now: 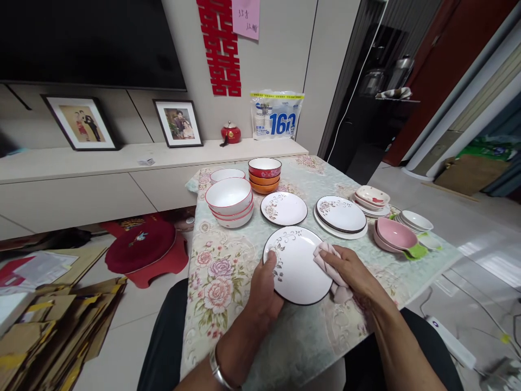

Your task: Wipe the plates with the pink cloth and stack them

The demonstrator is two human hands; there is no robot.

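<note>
A white plate (299, 266) with a dark rim and a floral print lies near the front of the table, tilted up slightly. My left hand (264, 290) grips its left edge, thumb on the top face. My right hand (350, 271) is closed on a pale pink cloth (331, 260) and presses it against the plate's right edge.
On the floral tablecloth (220, 271) stand stacked white bowls with red rims (230, 202), orange and red bowls (264, 175), a single plate (284, 208), a plate stack (341, 216), small dishes (371, 200) and pink bowls (396, 238). A red stool (140, 251) and cardboard (57, 326) lie on the floor at left.
</note>
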